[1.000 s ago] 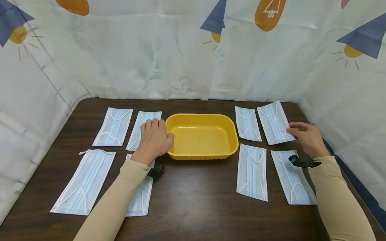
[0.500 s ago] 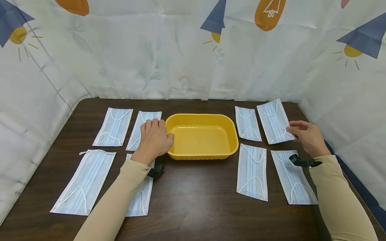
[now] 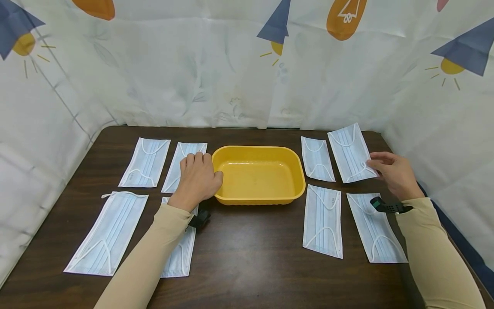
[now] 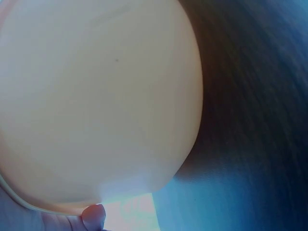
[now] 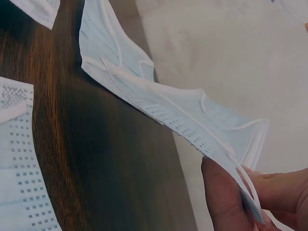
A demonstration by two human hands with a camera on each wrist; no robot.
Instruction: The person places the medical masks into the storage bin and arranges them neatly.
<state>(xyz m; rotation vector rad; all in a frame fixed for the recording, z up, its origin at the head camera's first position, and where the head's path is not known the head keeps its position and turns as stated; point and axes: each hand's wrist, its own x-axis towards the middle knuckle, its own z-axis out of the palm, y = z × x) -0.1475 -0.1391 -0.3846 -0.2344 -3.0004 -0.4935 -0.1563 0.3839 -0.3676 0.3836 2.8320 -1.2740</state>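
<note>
My right hand (image 3: 393, 174) pinches the lower right edge of a pale blue disposable face mask (image 3: 352, 152) at the back right of the table. In the right wrist view, thumb and fingers (image 5: 222, 192) hold the mask (image 5: 178, 113) by one end; it stretches away, bent and raised from the tabletop. My left hand (image 3: 198, 180) grips the left rim of a yellow plastic basin (image 3: 258, 182), which holds nothing. A pale, rounded surface (image 4: 101, 106) fills much of the left wrist view, with a fingertip (image 4: 93, 216) at its lower edge.
Several more face masks lie flat on the dark wooden table (image 3: 251, 249): some to the left (image 3: 109, 234), partly under my left arm, and others right of the basin (image 3: 323, 221). One mask (image 3: 376, 227) lies beside my right wrist. A printed white curtain (image 3: 231, 77) encloses the table.
My right hand has risen slightly, and the mask it pinches has shifted a little up and back with it. The left hand and the basin have stayed put.
</note>
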